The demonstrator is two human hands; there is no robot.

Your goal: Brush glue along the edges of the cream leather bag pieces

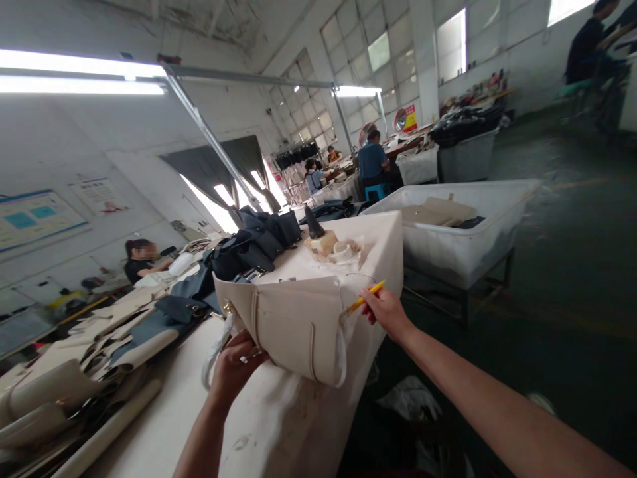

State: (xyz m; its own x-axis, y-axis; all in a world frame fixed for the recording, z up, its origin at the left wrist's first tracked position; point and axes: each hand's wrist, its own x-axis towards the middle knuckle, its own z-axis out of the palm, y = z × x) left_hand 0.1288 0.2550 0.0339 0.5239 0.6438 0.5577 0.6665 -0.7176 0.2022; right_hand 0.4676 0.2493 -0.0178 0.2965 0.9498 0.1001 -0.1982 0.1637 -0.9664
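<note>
A beige leather bag body (288, 325) with piped seams rests tilted over the table in front of me. My left hand (237, 362) grips its lower left side, the fingertips partly hidden by the bag. Between the fingers of my right hand (385, 311) is a yellow-handled brush or pen-like tool (367, 297), its tip at the bag's upper right edge; the tip is too small to make out. White strips hang at both ends of the bag. Beyond it stand a beige container with a black cone-shaped top (321, 240) and a small white cup (342, 249).
Dark blue bag pieces (259, 242) are heaped at the table's far left, with beige leather panels (124, 312) along the left. At the right stands a white bin (462, 245) on a metal frame, holding beige pieces. Several people sit working farther back.
</note>
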